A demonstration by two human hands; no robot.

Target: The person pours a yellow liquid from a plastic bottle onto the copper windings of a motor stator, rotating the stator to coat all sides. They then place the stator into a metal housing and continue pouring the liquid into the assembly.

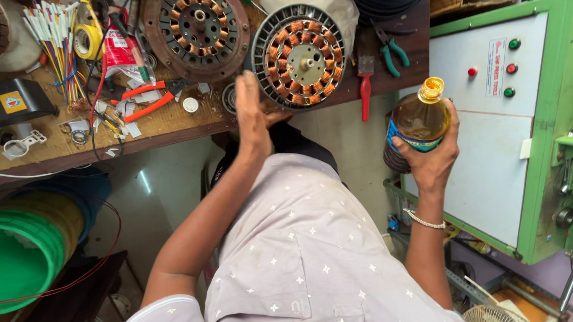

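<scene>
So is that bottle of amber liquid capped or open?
Capped. The bottle, gripped in the right hand, shows a yellow cap seated on its neck. It looks mostly full of amber liquid and leans slightly.

Clear glossy plastic bottle (419,122), amber liquid inside, yellow plastic cap. The stator (299,56) shows shiny copper windings in dull grey metal. The bench (167,125) is worn, matt wood. The pliers (392,52) have smooth green plastic grips.

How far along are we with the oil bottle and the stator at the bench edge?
Done: the copper-wound stator lies flat at the bench edge. In hand: the right hand holds the capped oil bottle upright, off the bench; the left hand rests open against the stator's rim. Left: the cap is on, no oil visible on the stator.
</scene>
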